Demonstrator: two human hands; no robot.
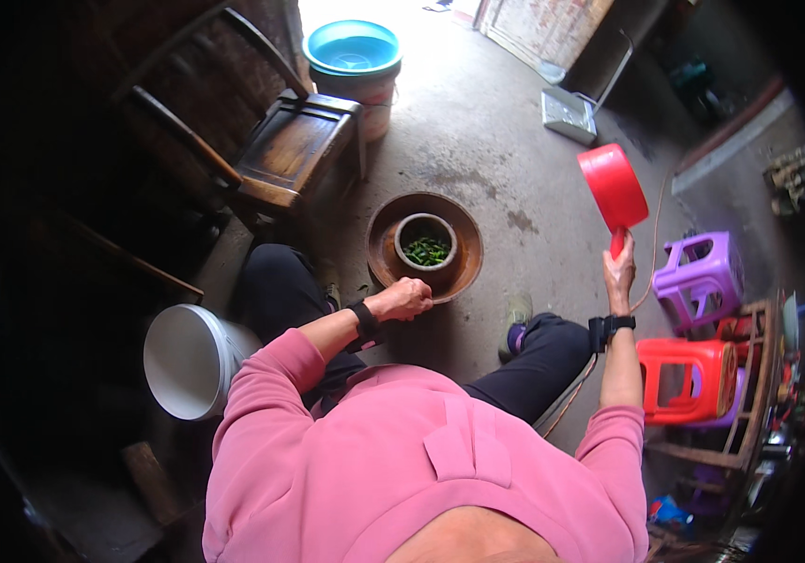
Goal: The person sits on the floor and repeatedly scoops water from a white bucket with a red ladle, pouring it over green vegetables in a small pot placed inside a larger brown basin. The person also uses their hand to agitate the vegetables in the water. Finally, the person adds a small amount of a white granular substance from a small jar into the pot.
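My right hand [620, 271] grips the handle of a red plastic dipper [613, 186], raised out to the right with its bowl pointing away from me. My left hand [404, 299] is at the near rim of a round brown basin [470, 250] on the floor. Its fingers are curled, and whether they pinch the rim is hard to see. Within the basin stands a thick-walled round pot [454, 248], possibly a mortar. Green pieces [427, 251], seemingly chopped peppers, lie in its bottom.
A white bucket [184, 362] lies tilted at my left. Ahead on the left are a wooden chair [293, 148] and a blue basin [353, 49] atop a bucket. A dustpan [568, 115], a purple stool [701, 278] and a red stool [691, 380] are on the right.
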